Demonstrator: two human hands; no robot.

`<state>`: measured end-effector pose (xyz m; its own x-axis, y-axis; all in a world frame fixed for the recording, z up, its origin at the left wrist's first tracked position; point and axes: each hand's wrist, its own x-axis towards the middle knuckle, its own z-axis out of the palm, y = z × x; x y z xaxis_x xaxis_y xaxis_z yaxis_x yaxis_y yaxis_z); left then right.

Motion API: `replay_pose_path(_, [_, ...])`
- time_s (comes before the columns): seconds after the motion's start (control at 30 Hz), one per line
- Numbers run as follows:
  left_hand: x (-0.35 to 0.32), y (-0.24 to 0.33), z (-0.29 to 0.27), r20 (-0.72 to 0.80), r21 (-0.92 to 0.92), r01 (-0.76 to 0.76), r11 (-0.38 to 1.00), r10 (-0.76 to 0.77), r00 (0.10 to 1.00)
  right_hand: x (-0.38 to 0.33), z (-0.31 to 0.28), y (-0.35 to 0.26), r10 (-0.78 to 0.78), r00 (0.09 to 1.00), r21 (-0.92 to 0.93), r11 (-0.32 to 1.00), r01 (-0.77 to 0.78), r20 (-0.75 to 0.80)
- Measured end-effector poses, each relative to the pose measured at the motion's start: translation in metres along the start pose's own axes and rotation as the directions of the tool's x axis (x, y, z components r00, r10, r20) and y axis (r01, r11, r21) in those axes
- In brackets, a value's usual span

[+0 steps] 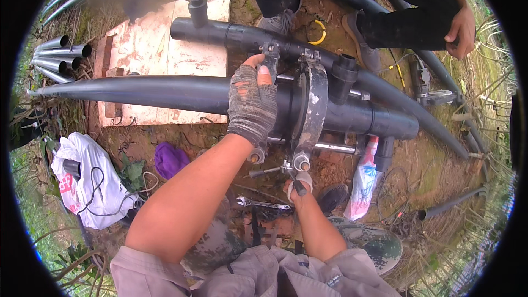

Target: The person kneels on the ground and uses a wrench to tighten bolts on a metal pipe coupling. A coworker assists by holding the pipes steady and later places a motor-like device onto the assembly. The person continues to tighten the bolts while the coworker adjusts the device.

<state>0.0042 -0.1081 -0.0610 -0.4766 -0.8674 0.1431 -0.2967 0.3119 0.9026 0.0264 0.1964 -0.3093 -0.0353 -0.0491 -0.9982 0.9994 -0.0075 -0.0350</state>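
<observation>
A thick black plastic pipe [165,92] runs from the left into a metal pipe clamp machine. My left hand [252,102], in a worn grey glove with bare fingertips, is closed over the left clamp ring [270,58], its thumb along the top. Right of it, a scuffed dark clamp ring [314,107] encircles the pipework. Beyond this ring lies a black branched fitting [352,116]. My right hand [300,180] is low beside the clamp's bolt end, behind a black lever handle [298,188]; its fingers are mostly hidden. Another lever [264,172] points left.
Another black pipe with a branch [228,34] lies behind, over a pale muddy board [165,58]. A person's hand [461,32] and dark-trousered legs are at the upper right. White bags [102,187], a purple cloth [171,159], an adjustable wrench [263,203] and stacked pipes [58,58] lie around.
</observation>
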Motion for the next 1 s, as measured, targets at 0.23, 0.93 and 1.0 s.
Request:
replay_pose_path(0.23, [0.004,-0.001,0.000,0.012,0.038,0.023,0.999,-0.023,1.000,-0.029,0.016,-0.013,-0.008,1.000,-0.056,0.998,0.008,-0.016])
replay_pose_path(0.93, [0.002,0.006,0.005,-0.020,0.069,0.002,0.998,-0.001,1.000,0.000,0.021,0.015,0.021,0.993,0.024,0.999,-0.024,0.112])
replay_pose_path(1.0, [0.003,0.005,0.004,-0.036,0.074,-0.013,0.997,0.015,0.999,0.002,0.024,0.017,0.025,0.992,-0.022,1.000,-0.022,0.127])
